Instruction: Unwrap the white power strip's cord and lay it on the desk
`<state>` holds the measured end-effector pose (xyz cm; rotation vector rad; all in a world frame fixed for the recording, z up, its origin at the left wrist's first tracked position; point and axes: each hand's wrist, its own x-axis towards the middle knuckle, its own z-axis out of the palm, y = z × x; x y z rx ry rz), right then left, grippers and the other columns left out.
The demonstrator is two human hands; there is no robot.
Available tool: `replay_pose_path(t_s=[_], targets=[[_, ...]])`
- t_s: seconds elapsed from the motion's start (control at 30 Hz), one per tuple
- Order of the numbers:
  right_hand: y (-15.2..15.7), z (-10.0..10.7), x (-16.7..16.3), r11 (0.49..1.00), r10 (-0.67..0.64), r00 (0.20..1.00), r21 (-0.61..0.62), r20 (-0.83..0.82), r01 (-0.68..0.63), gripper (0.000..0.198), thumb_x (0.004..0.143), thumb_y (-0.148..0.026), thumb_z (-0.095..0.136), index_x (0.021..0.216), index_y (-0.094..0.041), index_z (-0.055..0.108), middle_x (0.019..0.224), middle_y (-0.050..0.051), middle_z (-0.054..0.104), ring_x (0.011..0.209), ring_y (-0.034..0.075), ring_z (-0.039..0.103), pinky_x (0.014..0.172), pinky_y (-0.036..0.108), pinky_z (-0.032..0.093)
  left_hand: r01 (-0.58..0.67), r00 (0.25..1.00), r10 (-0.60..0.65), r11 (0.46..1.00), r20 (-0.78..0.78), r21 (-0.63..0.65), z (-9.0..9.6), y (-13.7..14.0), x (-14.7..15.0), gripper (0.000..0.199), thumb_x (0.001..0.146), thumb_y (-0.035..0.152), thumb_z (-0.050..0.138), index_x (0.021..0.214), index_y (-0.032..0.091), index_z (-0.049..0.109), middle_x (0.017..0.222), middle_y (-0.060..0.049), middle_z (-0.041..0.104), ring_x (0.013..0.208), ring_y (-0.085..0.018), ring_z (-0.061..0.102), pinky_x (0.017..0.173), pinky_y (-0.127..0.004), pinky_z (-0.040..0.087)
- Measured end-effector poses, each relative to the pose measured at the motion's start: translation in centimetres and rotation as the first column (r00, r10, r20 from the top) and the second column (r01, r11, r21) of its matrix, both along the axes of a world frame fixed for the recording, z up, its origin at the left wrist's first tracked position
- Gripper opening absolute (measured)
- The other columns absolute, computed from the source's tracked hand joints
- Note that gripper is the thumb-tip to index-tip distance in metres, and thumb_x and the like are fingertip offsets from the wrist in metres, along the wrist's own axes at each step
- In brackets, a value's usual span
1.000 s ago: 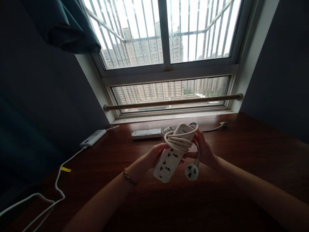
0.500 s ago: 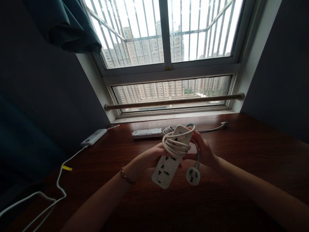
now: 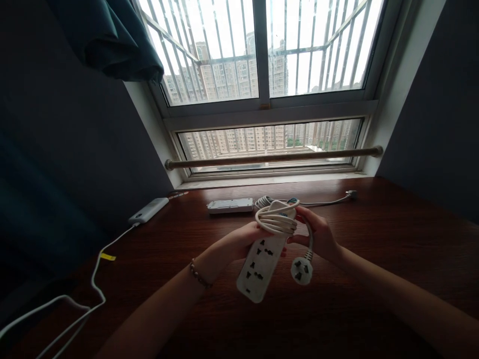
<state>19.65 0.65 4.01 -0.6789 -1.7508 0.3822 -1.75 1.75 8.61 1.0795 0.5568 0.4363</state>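
A white power strip (image 3: 261, 264) is held up at a slant over the brown table, its sockets facing me. Its white cord (image 3: 276, 221) is wound in several loops round the upper half. My left hand (image 3: 243, 242) grips the strip from the left side, its fingers partly hidden behind it. At the upper right, my right hand (image 3: 316, 233) is closed on the cord near the strip's far end; some fingertips are hidden. The three-pin plug (image 3: 301, 270) dangles below the right hand on a short length of cord.
A second white power strip (image 3: 230, 205) lies farther back on the table (image 3: 179, 239), with a coiled cord (image 3: 264, 201) and plug (image 3: 351, 194) to its right. On the left, a white box-shaped device (image 3: 148, 210) has a white cable (image 3: 98, 271) attached. A barred window and rail stand behind.
The power strip has tilted a little, its near end lower and the face more towards me. The whole view has shifted slightly. Both hands keep their hold.
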Motion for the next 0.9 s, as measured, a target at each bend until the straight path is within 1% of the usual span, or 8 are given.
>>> replay_pose_path(t_s=[0.1, 0.2, 0.4, 0.5, 0.6, 0.67, 0.8, 0.9], targets=[[0.0, 0.2, 0.0, 0.999, 0.0, 1.0, 0.038, 0.031, -0.001, 0.068, 0.065, -0.026, 0.079, 0.125, -0.023, 0.048, 0.113, 0.008, 0.062, 0.1, 0.024, 0.061, 0.087, 0.035, 0.052, -0.016, 1.0, 0.016, 0.999, -0.015, 0.037, -0.3, 0.2, 0.1, 0.037, 0.079, 0.022, 0.063, 0.115, 0.014, 0.059, 0.098, -0.013, 0.069, 0.078, -0.02, 0.067, 0.076, -0.035, 0.054], [0.3, 0.1, 0.1, 0.998, -0.021, 0.998, 0.059, 0.056, 0.018, 0.071, 0.063, -0.027, 0.08, 0.126, -0.024, 0.048, 0.119, 0.009, 0.058, 0.105, 0.026, 0.058, 0.089, 0.037, 0.05, -0.043, 0.998, 0.039, 0.997, 0.052, 0.068, 0.3, -0.4, 0.3, 0.043, 0.08, 0.019, 0.06, 0.122, 0.018, 0.054, 0.107, -0.012, 0.066, 0.082, -0.021, 0.066, 0.081, -0.041, 0.054], [0.4, 0.5, 0.3, 0.994, -0.045, 0.995, 0.107, 0.093, 0.035, 0.058, 0.062, -0.024, 0.081, 0.115, -0.022, 0.057, 0.119, 0.01, 0.057, 0.109, 0.026, 0.055, 0.092, 0.037, 0.047, -0.049, 0.998, 0.052, 0.995, -0.026, 0.092, 1.2, -1.0, -0.1, 0.048, 0.08, 0.023, 0.061, 0.126, 0.019, 0.049, 0.099, -0.012, 0.068, 0.072, -0.022, 0.069, 0.065, -0.035, 0.058], [0.1, 0.8, 0.2, 0.999, -0.032, 0.995, 0.047, 0.095, 0.028, 0.042, 0.065, -0.025, 0.079, 0.104, -0.02, 0.063, 0.108, 0.009, 0.061, 0.1, 0.024, 0.058, 0.086, 0.037, 0.049, 0.003, 1.0, -0.002, 0.999, -0.03, 0.049, 1.2, -0.6, -0.4, 0.046, 0.077, 0.019, 0.064, 0.122, 0.019, 0.052, 0.102, -0.012, 0.067, 0.073, -0.021, 0.068, 0.066, -0.037, 0.059], [-0.1, 1.0, 0.0, 0.997, 0.033, 0.998, -0.074, 0.055, -0.029, 0.026, 0.071, -0.026, 0.074, 0.096, -0.022, 0.067, 0.101, 0.006, 0.062, 0.093, 0.022, 0.06, 0.082, 0.035, 0.051, 0.068, 0.997, -0.067, 0.998, -0.037, 0.013, 1.5, -0.5, -0.6, 0.046, 0.075, 0.019, 0.066, 0.119, 0.016, 0.054, 0.108, -0.015, 0.065, 0.075, -0.022, 0.068, 0.065, -0.038, 0.059], [0.0, 0.9, 0.0, 0.987, 0.087, 0.996, -0.138, 0.0, -0.086, 0.025, 0.073, -0.026, 0.073, 0.097, -0.023, 0.067, 0.101, 0.005, 0.061, 0.093, 0.022, 0.06, 0.082, 0.034, 0.051, 0.081, 0.996, -0.081, 0.997, -0.041, 0.009, 1.7, -0.5, -0.6, 0.043, 0.074, 0.02, 0.066, 0.116, 0.015, 0.056, 0.105, -0.014, 0.066, 0.073, -0.022, 0.069, 0.064, -0.037, 0.058], [0.1, 0.8, -0.1, 0.971, 0.151, 0.982, -0.167, -0.113, -0.168, 0.031, 0.073, -0.022, 0.073, 0.103, -0.025, 0.066, 0.106, 0.005, 0.06, 0.099, 0.022, 0.059, 0.085, 0.034, 0.05, 0.048, 0.999, -0.048, 0.999, 0.01, 0.025, 1.1, -0.3, -0.2, 0.042, 0.073, 0.016, 0.067, 0.113, 0.016, 0.057, 0.089, -0.009, 0.069, 0.071, -0.021, 0.068, 0.064, -0.032, 0.056], [0.1, 0.9, -0.1, 0.974, 0.147, 0.983, -0.16, -0.106, -0.163, 0.032, 0.073, -0.018, 0.073, 0.104, -0.024, 0.066, 0.102, 0.005, 0.06, 0.095, 0.02, 0.059, 0.081, 0.032, 0.051, -0.01, 0.996, 0.004, 0.997, 0.087, 0.071, 0.2, 0.0, 0.1, 0.046, 0.073, 0.011, 0.066, 0.118, 0.017, 0.056, 0.093, -0.009, 0.069, 0.075, -0.016, 0.067, 0.069, -0.026, 0.054]])
